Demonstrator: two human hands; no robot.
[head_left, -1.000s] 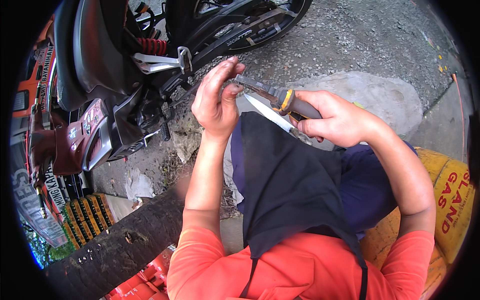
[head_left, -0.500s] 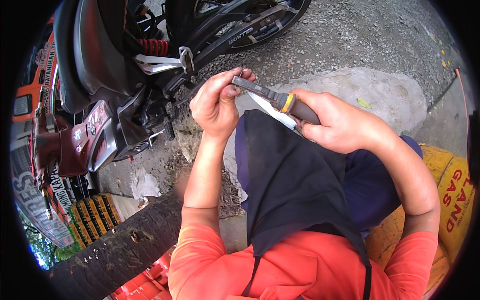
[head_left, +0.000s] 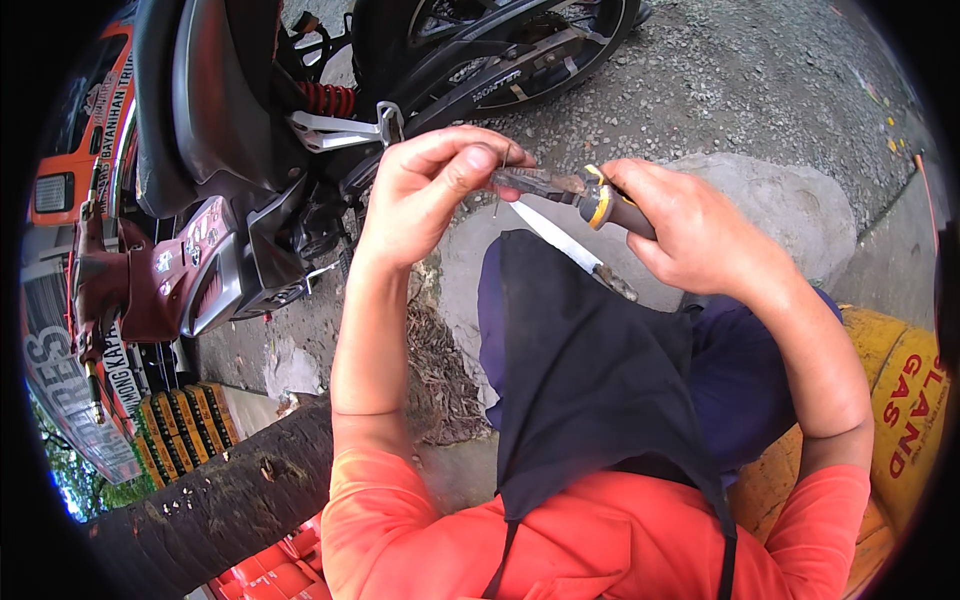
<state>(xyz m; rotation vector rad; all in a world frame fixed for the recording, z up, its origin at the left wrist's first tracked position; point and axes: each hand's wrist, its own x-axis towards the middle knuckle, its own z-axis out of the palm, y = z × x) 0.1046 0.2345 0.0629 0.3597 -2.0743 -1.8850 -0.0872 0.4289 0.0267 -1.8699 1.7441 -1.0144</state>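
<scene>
Pliers (head_left: 572, 189) partly hidden by right fingers (head_left: 640, 185); thin piece (head_left: 496, 206) too small to identify; motorcycle (head_left: 235, 115) cut off at top.

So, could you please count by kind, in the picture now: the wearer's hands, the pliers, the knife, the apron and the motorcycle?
Left hand and right hand: 2
Pliers: 1
Knife: 1
Black apron: 1
Motorcycle: 1
Total: 6

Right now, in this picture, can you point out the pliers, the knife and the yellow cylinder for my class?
Pliers (head_left: 600, 207): head view, yellow band at the grip's base.
Knife (head_left: 558, 237): head view, middle of the pale blade.
Yellow cylinder (head_left: 880, 350): head view, curved side.
</scene>
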